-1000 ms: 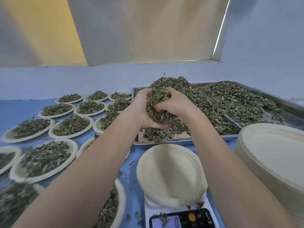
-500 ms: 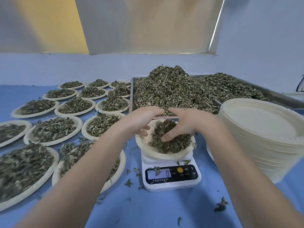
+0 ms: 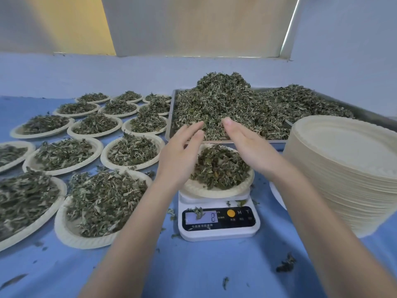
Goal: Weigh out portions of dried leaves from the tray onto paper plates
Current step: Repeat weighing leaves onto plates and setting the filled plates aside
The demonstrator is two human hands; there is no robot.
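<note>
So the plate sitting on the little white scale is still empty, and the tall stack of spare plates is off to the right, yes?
Not quite. The head view shows the plate on the scale already holds a heap of dried leaves. The rest stands: the stack of spare plates is off to the right.

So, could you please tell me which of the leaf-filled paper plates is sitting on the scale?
The plate directly beneath both open hands, in front of the metal tray; it alone rests on the white scale, while the others lie on the blue table to the left.
</note>
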